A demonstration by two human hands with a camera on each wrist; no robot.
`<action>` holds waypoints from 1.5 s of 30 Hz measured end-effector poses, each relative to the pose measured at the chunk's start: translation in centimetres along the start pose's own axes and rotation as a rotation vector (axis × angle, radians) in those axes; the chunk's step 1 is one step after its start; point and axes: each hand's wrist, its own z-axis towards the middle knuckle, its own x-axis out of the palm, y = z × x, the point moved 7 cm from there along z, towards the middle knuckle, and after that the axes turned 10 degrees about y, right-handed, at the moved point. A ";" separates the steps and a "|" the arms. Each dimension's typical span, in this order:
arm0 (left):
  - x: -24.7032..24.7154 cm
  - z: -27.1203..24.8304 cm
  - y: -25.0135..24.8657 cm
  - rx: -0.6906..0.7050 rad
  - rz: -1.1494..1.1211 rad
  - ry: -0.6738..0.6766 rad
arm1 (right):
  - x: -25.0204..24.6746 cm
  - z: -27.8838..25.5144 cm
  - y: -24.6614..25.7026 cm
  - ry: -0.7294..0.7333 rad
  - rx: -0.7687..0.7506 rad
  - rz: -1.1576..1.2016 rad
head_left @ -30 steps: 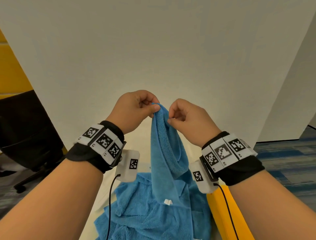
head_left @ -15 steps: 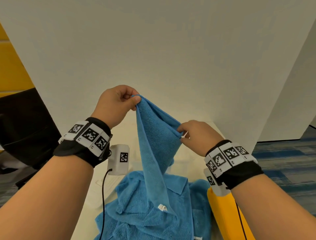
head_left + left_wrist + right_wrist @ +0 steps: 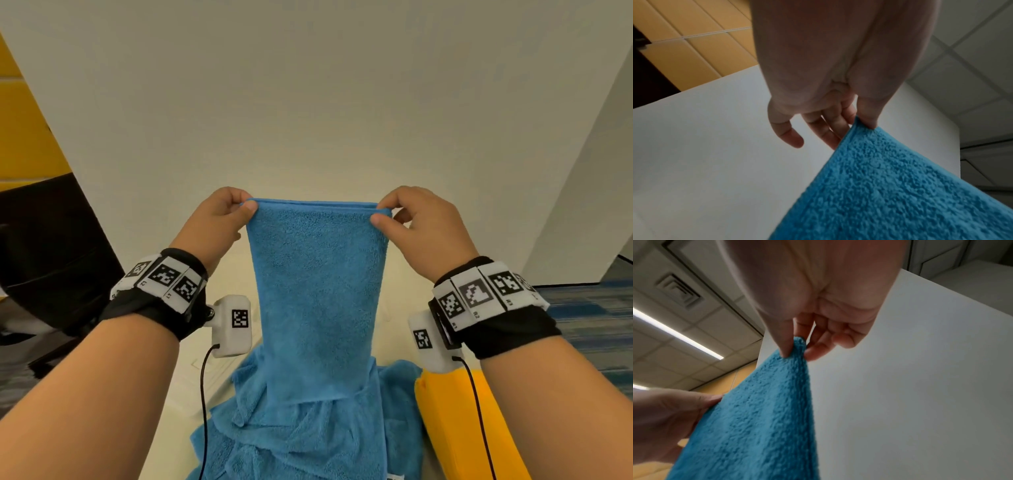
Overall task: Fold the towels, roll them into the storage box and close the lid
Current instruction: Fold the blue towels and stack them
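A blue towel (image 3: 317, 294) hangs doubled in front of me, its top edge stretched level between both hands. My left hand (image 3: 222, 219) pinches the top left corner between thumb and fingers; the left wrist view shows the same pinch on the blue towel (image 3: 900, 186). My right hand (image 3: 414, 219) pinches the top right corner, also seen in the right wrist view on the blue towel (image 3: 766, 410). The towel's lower end reaches a heap of more blue towels (image 3: 301, 438) on the table. The storage box is hidden behind the towel.
A white table (image 3: 222, 377) runs ahead under the hands, against a white wall. A yellow object (image 3: 459, 428) lies at the lower right beside the heap. A black chair (image 3: 51, 260) stands at the left, with blue carpet at the right.
The hands have moved apart along the towel's top edge, from a bunched grip to a flat stretched one. Both hands sit level now, and the towel hangs as a smooth panel.
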 end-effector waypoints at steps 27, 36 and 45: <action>6.5 -1.8 -5.3 0.055 -0.248 0.311 | 2.3 0.0 -2.8 0.058 0.259 0.105; 6.9 -2.3 -6.3 0.067 -0.158 0.261 | 3.7 -1.3 1.2 0.160 0.078 0.488; 6.3 -2.3 -7.6 0.192 0.201 0.113 | 4.6 -1.8 1.5 0.128 0.068 0.354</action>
